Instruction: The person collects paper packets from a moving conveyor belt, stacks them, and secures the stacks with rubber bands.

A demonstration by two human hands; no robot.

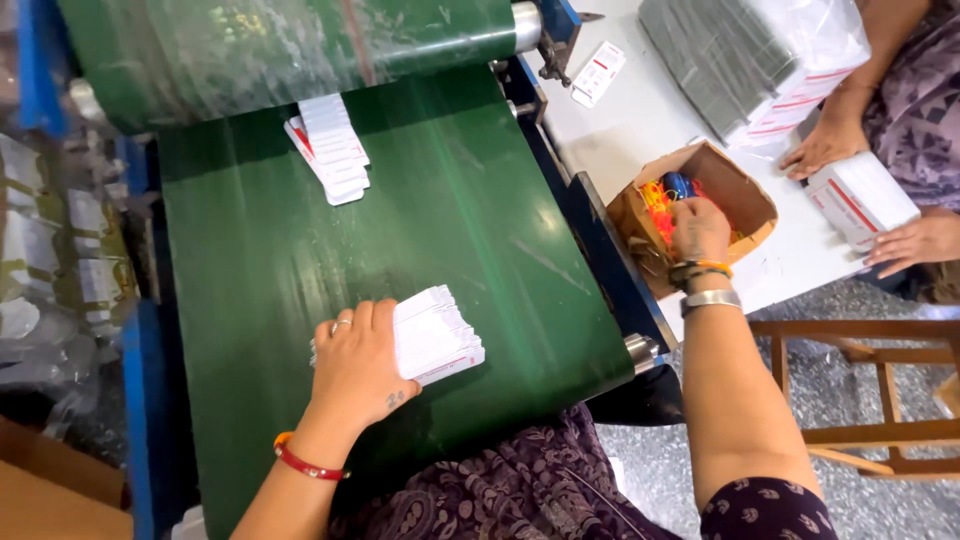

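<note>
- At the near end of the green conveyor belt, the left hand lies flat, palm down, on a stack of white packets; the fingers are stretched out and close together, covering the left part of the stack rather than curling round it, and the rest of the fanned stack shows to the right of the fingertips.
- Beyond the belt's right edge, on the near edge of the white table, stands an open cardboard box holding orange and blue rubber bands.
- The right hand reaches down into this box, fingers bent downwards among the bands; whether they have hold of any band cannot be told, since the fingertips are hidden.
- Farther up the belt, near its far end below the clear plastic film, lies a second fanned stack of white packets, well apart from both hands.
- At the table's right edge, another person's hands rest on a small white bundle, with a large wrapped bundle beyond it.
- Near the table's far edge lies a single packet.
</note>
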